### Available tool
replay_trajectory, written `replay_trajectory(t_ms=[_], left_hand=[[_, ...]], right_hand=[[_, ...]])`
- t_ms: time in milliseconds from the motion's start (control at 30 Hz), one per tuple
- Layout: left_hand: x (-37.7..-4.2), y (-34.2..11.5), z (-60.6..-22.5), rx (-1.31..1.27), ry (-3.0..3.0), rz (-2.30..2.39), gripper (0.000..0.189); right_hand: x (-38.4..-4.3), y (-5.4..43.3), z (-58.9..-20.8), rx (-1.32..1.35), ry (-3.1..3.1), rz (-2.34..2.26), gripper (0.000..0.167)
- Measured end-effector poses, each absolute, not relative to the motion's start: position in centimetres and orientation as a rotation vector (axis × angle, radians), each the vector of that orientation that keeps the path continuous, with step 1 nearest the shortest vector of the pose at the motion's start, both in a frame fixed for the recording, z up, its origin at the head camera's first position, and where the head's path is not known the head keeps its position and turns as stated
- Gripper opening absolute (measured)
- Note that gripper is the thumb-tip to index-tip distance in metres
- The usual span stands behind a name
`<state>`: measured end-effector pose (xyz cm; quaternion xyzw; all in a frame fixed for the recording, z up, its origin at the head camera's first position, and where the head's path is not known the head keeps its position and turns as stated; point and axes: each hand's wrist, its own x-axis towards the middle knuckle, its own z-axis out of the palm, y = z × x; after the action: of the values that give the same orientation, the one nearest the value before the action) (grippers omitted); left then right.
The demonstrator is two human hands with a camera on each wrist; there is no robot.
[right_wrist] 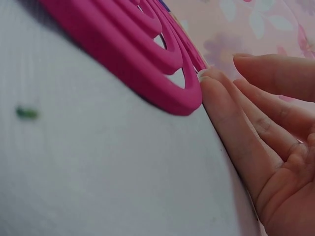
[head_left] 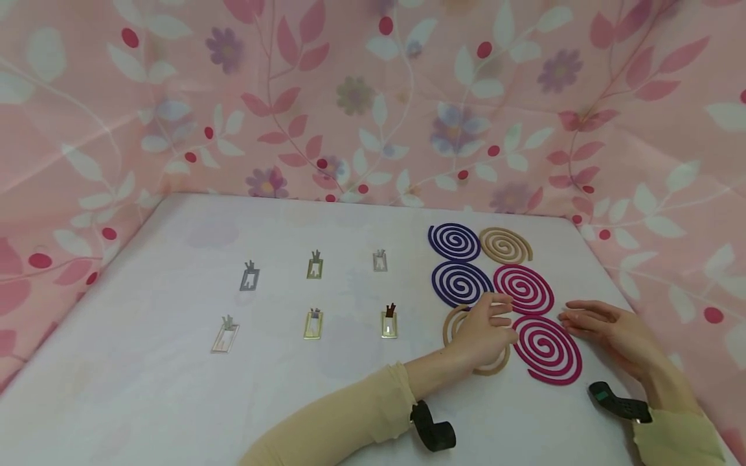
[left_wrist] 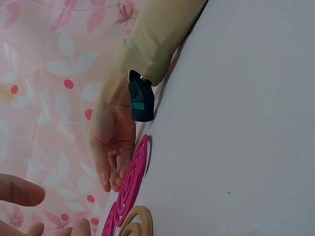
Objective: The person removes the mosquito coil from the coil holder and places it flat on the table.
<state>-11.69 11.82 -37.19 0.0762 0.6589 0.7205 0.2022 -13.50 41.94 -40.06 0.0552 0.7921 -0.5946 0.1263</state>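
Six flat spiral coils, like mosquito coils, lie in two touching columns on the right of the white table. My left hand (head_left: 482, 333) hovers over the front tan coil (head_left: 494, 370) and hides much of it; its thumb and fingers are apart and hold nothing. Beside the front magenta coil (head_left: 544, 348), my right hand (head_left: 618, 333) has its fingertips right at the outer edge. In the right wrist view those fingers (right_wrist: 241, 128) are nearly straight. Behind lie another magenta coil (head_left: 523, 289), two blue coils (head_left: 454, 242) and a back tan coil (head_left: 506, 244).
Several small metal rectangular frames with tabs stand in two rows left of the coils, among them a gold one with a dark red tab (head_left: 390, 310). Pink floral cloth (head_left: 361, 103) hangs behind and beside the white table (head_left: 146, 401).
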Motion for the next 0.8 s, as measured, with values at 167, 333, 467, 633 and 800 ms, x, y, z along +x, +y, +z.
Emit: replay_trajectory(t_ms=[167,333,467,633,800], left_hand=[[-11.9,11.8,-36.9,0.215,1.844,2.022,0.047],[-12.0,11.6,-36.7,0.215,1.867,2.016,0.046],[-12.8,10.3,-36.8,0.303,1.918,1.972,0.047],[-15.2,5.7,-36.2,0.389,2.013,1.963,0.043],[-17.0,-1.9,-34.6,0.39,2.077,1.989,0.04]], right_hand=[[-13.7,42.0,-39.9,0.119,2.319,-1.743,0.04],[-13.8,42.2,-39.5,0.112,2.351,-1.723,0.038],[-13.8,42.2,-39.4,0.066,2.415,-1.736,0.027],[-13.7,41.8,-38.6,-0.028,2.659,-1.632,0.026],[-13.8,40.6,-37.3,0.09,3.027,-1.249,0.045]])
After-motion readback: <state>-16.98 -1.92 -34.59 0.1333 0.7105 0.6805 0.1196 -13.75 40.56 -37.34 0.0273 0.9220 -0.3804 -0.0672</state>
